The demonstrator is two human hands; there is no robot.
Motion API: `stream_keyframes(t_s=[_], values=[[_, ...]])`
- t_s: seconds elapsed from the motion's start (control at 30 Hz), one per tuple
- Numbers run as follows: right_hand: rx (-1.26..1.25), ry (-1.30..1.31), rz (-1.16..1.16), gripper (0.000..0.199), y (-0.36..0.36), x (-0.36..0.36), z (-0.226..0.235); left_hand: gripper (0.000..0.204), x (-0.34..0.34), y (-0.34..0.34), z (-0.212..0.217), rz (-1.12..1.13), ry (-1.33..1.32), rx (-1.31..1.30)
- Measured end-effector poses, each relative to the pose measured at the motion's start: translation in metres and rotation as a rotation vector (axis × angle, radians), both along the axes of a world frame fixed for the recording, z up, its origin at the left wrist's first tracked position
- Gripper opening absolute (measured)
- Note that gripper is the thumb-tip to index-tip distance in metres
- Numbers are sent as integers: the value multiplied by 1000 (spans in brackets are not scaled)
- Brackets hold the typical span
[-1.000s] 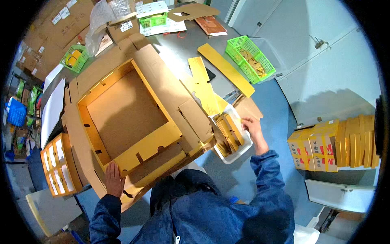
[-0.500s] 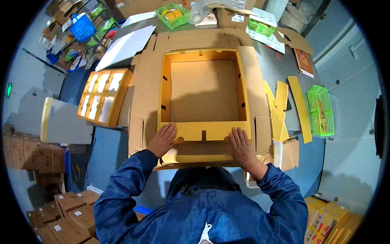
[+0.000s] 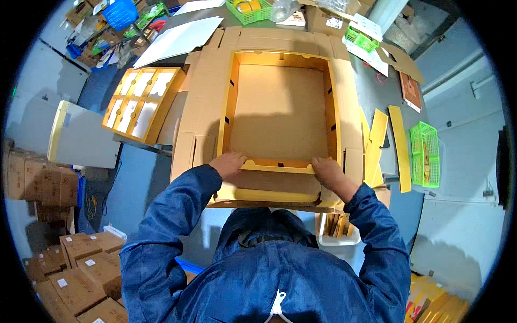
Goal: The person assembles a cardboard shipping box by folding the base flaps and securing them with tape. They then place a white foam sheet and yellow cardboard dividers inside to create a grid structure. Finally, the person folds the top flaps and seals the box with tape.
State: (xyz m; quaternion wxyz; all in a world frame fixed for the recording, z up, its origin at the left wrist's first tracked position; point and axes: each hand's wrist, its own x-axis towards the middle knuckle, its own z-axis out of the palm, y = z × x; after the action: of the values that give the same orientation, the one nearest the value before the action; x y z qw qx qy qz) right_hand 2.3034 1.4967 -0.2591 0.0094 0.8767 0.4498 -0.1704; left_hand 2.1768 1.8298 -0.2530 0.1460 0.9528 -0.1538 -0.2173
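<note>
A rectangular frame of yellow boards (image 3: 332, 107) stands on a large cardboard sheet (image 3: 202, 105). Small dark slots dot its side walls, and cardboard shows inside it. Its near board (image 3: 280, 164) stands on edge between the two sides, with notches along the top. At the near left corner, my left hand (image 3: 230, 164) has its fingers curled over the board. My right hand (image 3: 327, 170) grips the near right corner the same way. Both sets of fingertips are partly hidden. Between the frame and me lies a yellow strip (image 3: 269, 195) along the table's front edge.
To the left is a yellow six-compartment unit (image 3: 142, 105) with white panels. White sheets (image 3: 180, 42) lie behind it. Loose yellow boards (image 3: 399, 148) and a green basket (image 3: 425, 153) are on the right. Below the table edge sits a white tray (image 3: 339, 232) with brown pieces.
The near board has tipped from lying outward to standing upright against the frame. My hands have gone from flat on it to curled around its ends.
</note>
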Motion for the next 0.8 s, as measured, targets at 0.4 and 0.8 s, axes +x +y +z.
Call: stream_keyframes(t_s=[0.4,0.8], values=[[74,-45,99,8,-4,8,-19,30,1,9,-36,33,120,-25],[-42,63,153,17,-2,31,-23,24,7,24,-30,-162,-407,92]])
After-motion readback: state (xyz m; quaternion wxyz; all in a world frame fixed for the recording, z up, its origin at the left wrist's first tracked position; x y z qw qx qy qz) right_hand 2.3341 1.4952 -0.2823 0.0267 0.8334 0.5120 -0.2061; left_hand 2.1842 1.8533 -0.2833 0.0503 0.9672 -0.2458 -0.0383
